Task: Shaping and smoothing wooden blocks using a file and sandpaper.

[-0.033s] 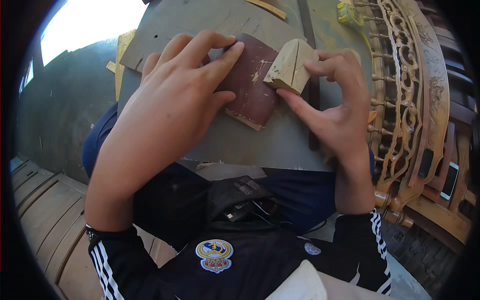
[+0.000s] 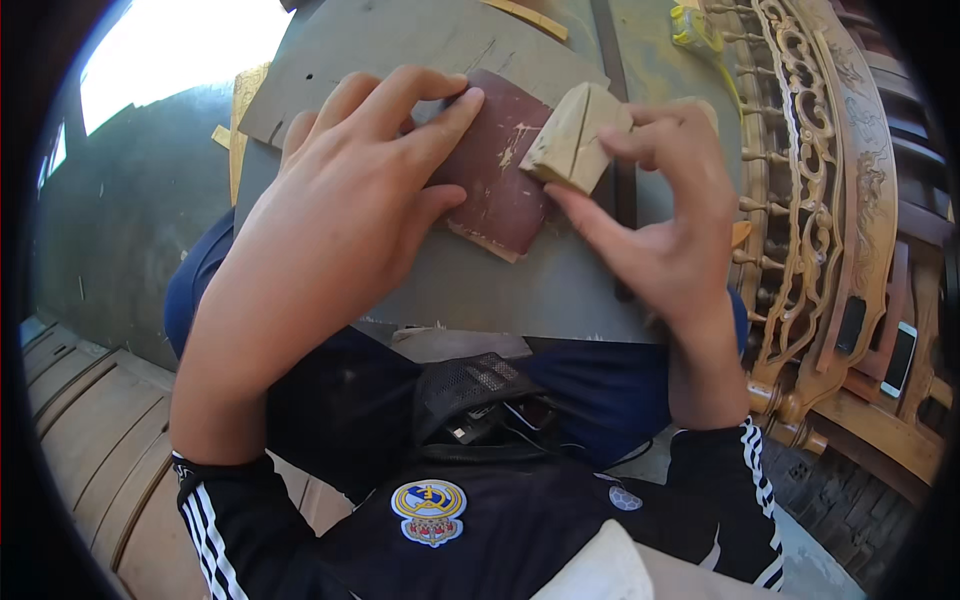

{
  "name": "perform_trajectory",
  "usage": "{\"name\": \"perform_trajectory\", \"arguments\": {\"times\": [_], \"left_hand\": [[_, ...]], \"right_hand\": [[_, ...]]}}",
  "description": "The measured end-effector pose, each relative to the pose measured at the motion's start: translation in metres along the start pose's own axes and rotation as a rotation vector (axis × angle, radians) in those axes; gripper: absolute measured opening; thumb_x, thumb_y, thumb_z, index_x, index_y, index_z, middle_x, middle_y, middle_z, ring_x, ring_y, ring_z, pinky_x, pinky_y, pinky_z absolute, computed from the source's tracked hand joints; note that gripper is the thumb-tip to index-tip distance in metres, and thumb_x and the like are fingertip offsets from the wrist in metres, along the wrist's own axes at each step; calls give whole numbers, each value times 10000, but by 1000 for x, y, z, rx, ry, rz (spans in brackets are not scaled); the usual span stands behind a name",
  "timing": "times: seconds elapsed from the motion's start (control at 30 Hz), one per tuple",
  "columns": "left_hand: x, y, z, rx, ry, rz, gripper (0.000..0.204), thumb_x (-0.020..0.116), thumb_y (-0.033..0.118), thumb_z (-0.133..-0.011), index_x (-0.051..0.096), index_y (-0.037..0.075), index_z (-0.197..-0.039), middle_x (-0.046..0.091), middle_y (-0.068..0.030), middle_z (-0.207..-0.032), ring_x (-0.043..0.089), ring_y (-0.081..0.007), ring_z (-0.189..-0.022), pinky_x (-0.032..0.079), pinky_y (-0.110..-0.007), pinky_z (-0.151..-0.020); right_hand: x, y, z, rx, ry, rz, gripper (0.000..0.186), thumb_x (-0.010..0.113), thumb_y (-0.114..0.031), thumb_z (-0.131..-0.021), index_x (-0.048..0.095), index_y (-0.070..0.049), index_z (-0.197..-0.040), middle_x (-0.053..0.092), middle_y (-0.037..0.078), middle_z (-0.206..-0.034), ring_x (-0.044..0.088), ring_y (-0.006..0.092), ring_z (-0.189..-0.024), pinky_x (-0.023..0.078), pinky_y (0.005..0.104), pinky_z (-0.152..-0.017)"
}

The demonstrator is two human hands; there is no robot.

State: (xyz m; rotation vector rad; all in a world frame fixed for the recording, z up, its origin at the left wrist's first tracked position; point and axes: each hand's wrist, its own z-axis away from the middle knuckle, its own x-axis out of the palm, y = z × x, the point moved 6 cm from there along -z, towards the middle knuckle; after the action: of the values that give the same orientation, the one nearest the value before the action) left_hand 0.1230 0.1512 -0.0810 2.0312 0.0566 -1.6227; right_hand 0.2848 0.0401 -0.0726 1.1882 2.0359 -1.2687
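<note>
A dark reddish-brown sheet of sandpaper [image 2: 500, 170], streaked with pale dust, lies on the grey board. A tan edge shows beneath its near side; I cannot tell whether this is backing or wood. My left hand [image 2: 365, 160] grips the sandpaper along its left side, thumb and index finger on its face, the other fingers bent beyond. Between the thumb and fingers of my right hand [image 2: 670, 190] is a small pale wood block [image 2: 580, 135], rounded at the far end, with a dark line down it. The block's left corner meets the sandpaper's right part.
The grey board [image 2: 520, 300] rests across my lap, with another grey panel [image 2: 350, 40] behind. A dark strip [image 2: 622, 180] runs along the right. A yellow tape measure [image 2: 692, 30] lies at far right, near carved wooden furniture [image 2: 800, 170] and a phone [image 2: 900, 358].
My right hand has shifted slightly left with the wood block, which is turned a little. The left hand and sandpaper keep nearly the same place.
</note>
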Motion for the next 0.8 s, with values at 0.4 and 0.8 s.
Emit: {"name": "perform_trajectory", "arguments": {"times": [0.4,0.8], "left_hand": [[-12,-2,2,-76,-25,-61,570,721,128,-866,603,78,-1421,572,-92,-1424,572,-330,-1143,433,-433,-1038],[16,1,9,-22,143,-65,577,737,291,-888,591,18,-1375,530,-103,-1341,486,-302,-1178,414,-454,-931]], "right_hand": [[-32,41,-4,197,17,19,602,888,-104,-696,691,-99,-1265,655,119,-1396,680,239,-1051,528,361,-877],[-51,118,38,552,14,207,578,676,46,-898,525,-16,-1453,600,145,-1407,567,265,-1323,436,357,-1113]]}}
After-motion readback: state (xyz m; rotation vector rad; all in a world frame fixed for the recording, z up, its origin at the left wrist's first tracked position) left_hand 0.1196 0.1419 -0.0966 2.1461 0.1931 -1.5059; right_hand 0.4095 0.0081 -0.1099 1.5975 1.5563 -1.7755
